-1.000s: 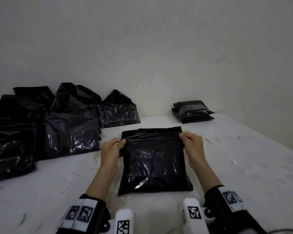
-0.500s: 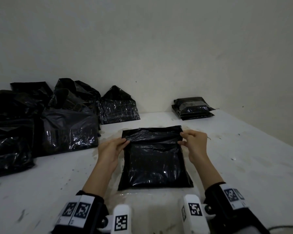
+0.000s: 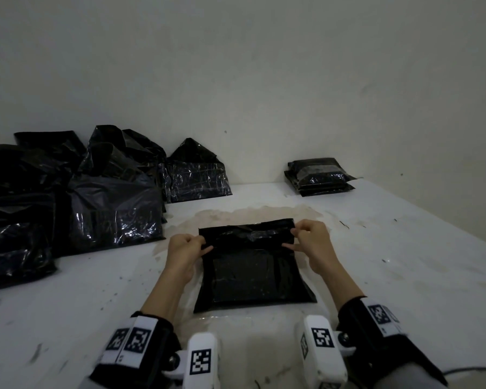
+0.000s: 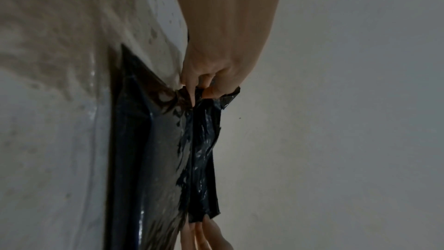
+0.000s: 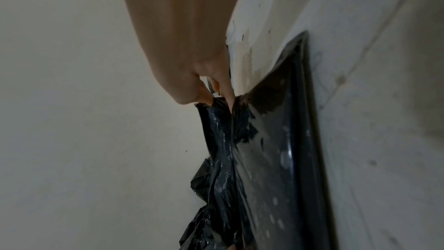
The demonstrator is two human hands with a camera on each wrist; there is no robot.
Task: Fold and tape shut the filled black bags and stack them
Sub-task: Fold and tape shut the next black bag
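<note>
Black bag (image 3: 253, 273) flat on the white table (image 3: 404, 276), straight ahead between both forearms, its far end lifted and turned back toward the near side as a flap (image 3: 247, 234). Left hand (image 3: 184, 248) at the left end of that flap, fingers curled, thumb and forefinger pinching the plastic; same pinch plain in the left wrist view, fingertips (image 4: 192, 100) closed on the crumpled corner. Right hand (image 3: 310, 241) at the right end of the flap, fingers likewise curled, thumb and fingertips nipping the edge; in the right wrist view a fingertip (image 5: 228, 102) laid along the fold and the thumb behind the plastic. Flap raised a little off the bag body, stretched between the 2 hands. A flat rectangular shape showing through the plastic of the bag body.

Far right, near the wall (image 3: 264, 80): a small stack of folded bags (image 3: 319, 176), flat and squared, well apart from the hands. Far left: a heap of loose black bags (image 3: 68, 197), bulky and crumpled, leaning against one another and the wall. Brownish stain (image 3: 236, 216) on the table around the far end of the bag. Black wrist straps with square printed markers on both wrists.
</note>
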